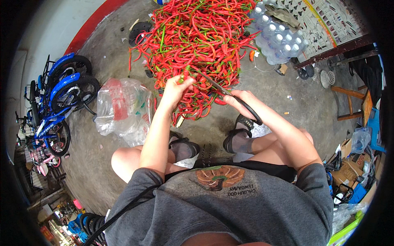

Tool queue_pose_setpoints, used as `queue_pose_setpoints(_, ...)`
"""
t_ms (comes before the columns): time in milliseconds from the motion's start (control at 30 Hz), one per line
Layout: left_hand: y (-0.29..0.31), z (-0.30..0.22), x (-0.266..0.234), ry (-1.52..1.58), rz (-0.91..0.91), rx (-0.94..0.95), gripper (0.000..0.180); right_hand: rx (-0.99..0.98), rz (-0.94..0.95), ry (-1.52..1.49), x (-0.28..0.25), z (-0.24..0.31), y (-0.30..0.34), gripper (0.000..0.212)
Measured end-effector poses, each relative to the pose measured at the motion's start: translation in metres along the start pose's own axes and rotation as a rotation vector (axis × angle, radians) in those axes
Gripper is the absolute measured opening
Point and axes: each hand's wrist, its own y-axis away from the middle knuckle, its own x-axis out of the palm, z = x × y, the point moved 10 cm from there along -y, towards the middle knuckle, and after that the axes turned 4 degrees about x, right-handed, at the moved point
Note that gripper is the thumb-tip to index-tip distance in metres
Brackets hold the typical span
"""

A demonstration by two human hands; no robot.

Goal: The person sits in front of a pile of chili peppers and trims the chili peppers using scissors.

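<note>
A big heap of red chili peppers [197, 37], some with green stems, lies on the floor in front of me. My left hand [175, 91] is closed at the heap's near edge, pinching a chili pepper by its green end [187, 69]. In my right hand [243, 101] is a pair of scissors [217, 86] with black handles. The blades point up and left, their tips close to the left fingers. Whether the blades touch the stem, I cannot tell.
A clear plastic bag [123, 107] lies left of the heap, near blue bicycles [65, 94]. Shrink-wrapped plastic bottles [279, 39] stand at the far right. A wooden stool [353, 102] and cardboard boxes [349, 170] are on the right. My sandalled feet [184, 148] flank the near side.
</note>
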Motion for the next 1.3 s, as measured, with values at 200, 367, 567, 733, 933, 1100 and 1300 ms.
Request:
queue_pose_setpoints(200,-0.066,0.018,-0.021,-0.51,-0.099,0.148,0.022,0.11,-0.275,-0.132,-0.042,-0.022,0.0,0.048)
queue_pose_setpoints(367,-0.083,0.019,0.048,-1.368,0.198,0.476,0.031,0.168,-0.235,-0.262,-0.042,-0.032,-0.001,0.049)
queue_pose_setpoints(567,-0.089,0.01,0.047,-1.52,0.152,0.449,0.03,0.2,-0.24,-0.168,-0.046,-0.037,0.001,0.054)
queue_pose_setpoints(733,-0.068,-0.061,0.008,-0.607,-0.198,0.648,0.018,0.197,-0.262,-0.134,-0.048,-0.027,0.005,0.052)
queue_pose_setpoints(933,-0.06,-0.062,-0.001,-0.129,-0.176,0.238,0.03,0.03,-0.228,0.018,-0.034,-0.002,0.005,0.052)
queue_pose_setpoints(1100,-0.034,-0.072,0.018,-0.08,-0.086,0.307,0.023,0.056,-0.227,0.037,-0.031,0.005,-0.001,0.054)
queue_pose_setpoints(1300,-0.016,-0.071,0.023,-0.193,-0.064,0.293,0.025,0.053,-0.198,0.084,-0.025,0.01,-0.004,0.052)
